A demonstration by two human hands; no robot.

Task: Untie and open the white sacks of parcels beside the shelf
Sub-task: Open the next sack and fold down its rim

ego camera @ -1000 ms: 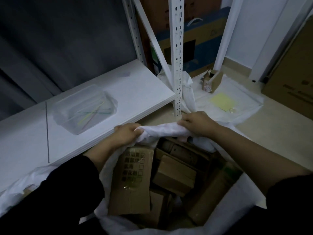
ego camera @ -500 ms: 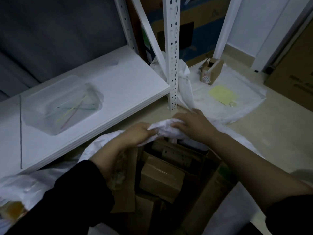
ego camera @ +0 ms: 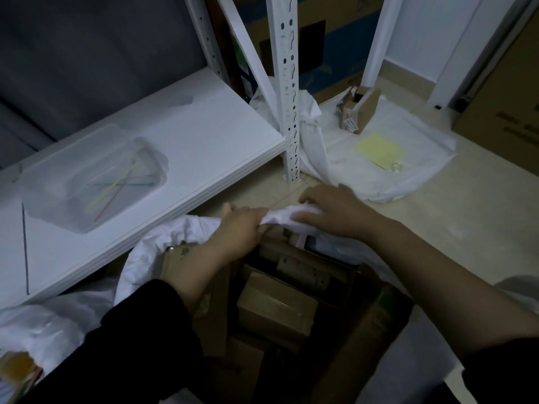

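Fingers of left hand (ego camera: 242, 225) and right hand (ego camera: 326, 211) clamp soft, limp white sack (ego camera: 175, 237) rim bunched between them; grip the hem.

A white shelf board (ego camera: 186, 132) is carrying a clear plastic tub (ego camera: 90, 176) of thin coloured sticks, left of the perforated upright post (ego camera: 287, 91). Right of that post, the beige floor (ego camera: 466, 205) is bearing a flattened white sack (ego camera: 388, 170) carrying a yellow sheet (ego camera: 379, 150) and a small cardboard box (ego camera: 360, 113).

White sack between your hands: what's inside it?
The white sack holds brown cardboard parcels. Deeper layers are dark and covered; the arms hide some.
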